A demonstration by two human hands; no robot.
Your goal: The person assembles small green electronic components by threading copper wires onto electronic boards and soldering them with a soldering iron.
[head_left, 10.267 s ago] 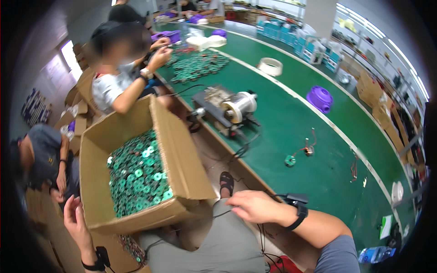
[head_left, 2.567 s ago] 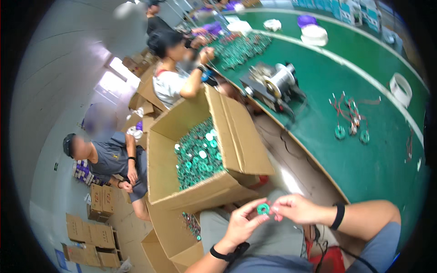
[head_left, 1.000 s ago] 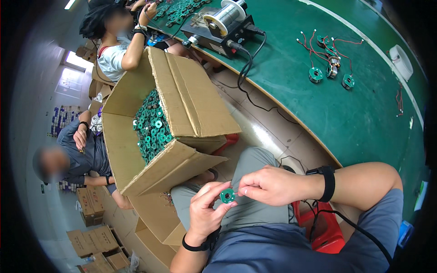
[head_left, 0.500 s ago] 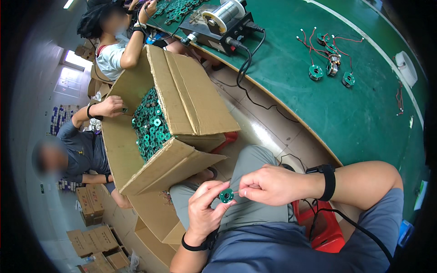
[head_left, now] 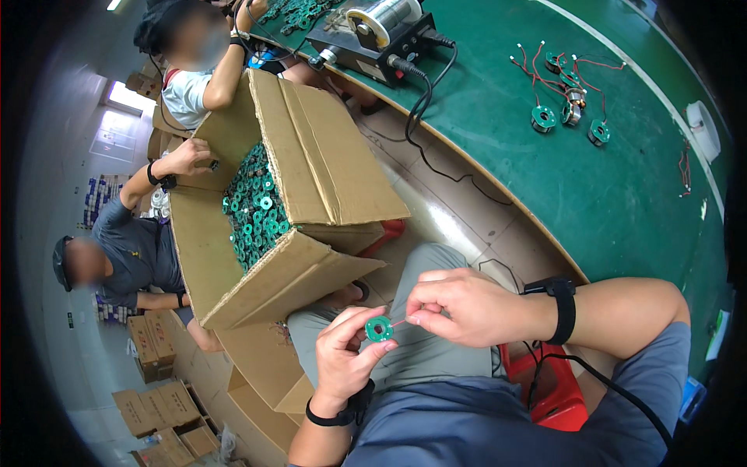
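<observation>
Between the thumb and fingers of my left hand (head_left: 345, 354) sits a round green circuit board with a hole in its middle, a ring-shaped coil board (head_left: 379, 329). A thin red wire (head_left: 398, 322) runs from its right edge to my right hand (head_left: 459, 307), whose thumb and forefinger pinch the wire's other end. Both hands are over my lap. Just beyond them stands an open cardboard box (head_left: 327, 156), holding a heap of similar green coil boards (head_left: 257, 206).
A green table (head_left: 498, 47) curves along the right, bearing several wired coil boards (head_left: 543, 118), a black device (head_left: 366, 58) with a solder spool (head_left: 381, 23), and a white ring (head_left: 703, 131). Two co-workers sit at left; one's hand (head_left: 189, 157) is over the box. A red stool (head_left: 556, 393) is under me.
My left hand and the coil board have shifted slightly left, away from my right hand, so more wire shows between them. A co-worker's hand has risen above the box.
</observation>
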